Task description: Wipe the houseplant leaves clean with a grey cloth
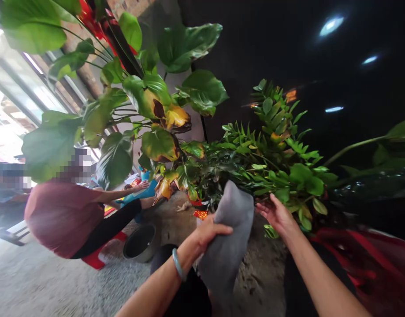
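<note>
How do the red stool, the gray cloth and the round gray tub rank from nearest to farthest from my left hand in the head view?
1. Gray cloth: held in your left hand.
2. Round gray tub: on the floor, to the hand's left.
3. Red stool: farther left, under the seated person.

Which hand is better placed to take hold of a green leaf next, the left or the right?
Probably the right hand: it looks empty and open, close to the green leaves. The left hand is occupied, gripping the grey cloth.
</note>
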A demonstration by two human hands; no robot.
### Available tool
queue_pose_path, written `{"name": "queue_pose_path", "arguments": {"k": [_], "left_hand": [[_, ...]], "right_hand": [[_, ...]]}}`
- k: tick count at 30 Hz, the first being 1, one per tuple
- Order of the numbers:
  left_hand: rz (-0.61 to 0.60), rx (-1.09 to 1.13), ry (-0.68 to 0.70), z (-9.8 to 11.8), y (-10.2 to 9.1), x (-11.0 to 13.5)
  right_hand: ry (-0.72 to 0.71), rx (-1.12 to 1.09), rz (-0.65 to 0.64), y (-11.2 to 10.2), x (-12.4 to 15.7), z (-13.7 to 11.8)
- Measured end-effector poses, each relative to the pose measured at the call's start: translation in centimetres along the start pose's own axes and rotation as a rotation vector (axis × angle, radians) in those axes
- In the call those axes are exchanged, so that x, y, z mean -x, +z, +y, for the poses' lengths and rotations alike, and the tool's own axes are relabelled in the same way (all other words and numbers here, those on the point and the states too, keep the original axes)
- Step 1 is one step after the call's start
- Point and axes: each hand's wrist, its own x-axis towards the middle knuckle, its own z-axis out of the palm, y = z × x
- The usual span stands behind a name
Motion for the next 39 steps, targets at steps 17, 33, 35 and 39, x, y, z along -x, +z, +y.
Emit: {"name": "queue_pose_path", "arguments": {"k": [17, 33, 35, 39], "left_hand": [[-0.121, -0.079, -0.034, -1.9, 2.4, -0.2], [0.313, 0.631, 0.024, -5.9, 2.3, 3.1], [0.381, 0.641, 0.083, -5.4, 3.4, 3.3], [0.564, 0.600, 0.136, -4.2, 4.4, 4.0]], "right_hand": [[-0.004, 0.060, 0.023, -0.9, 0.4, 0.3], [0.379, 0.204, -0.167, 2.2, 11.7, 5.2], [0.304, 0.287, -0.169, 3.6, 13.5, 6.2], [0.136, 0.404, -0.106, 4.7, 14.4, 6.9]]}}
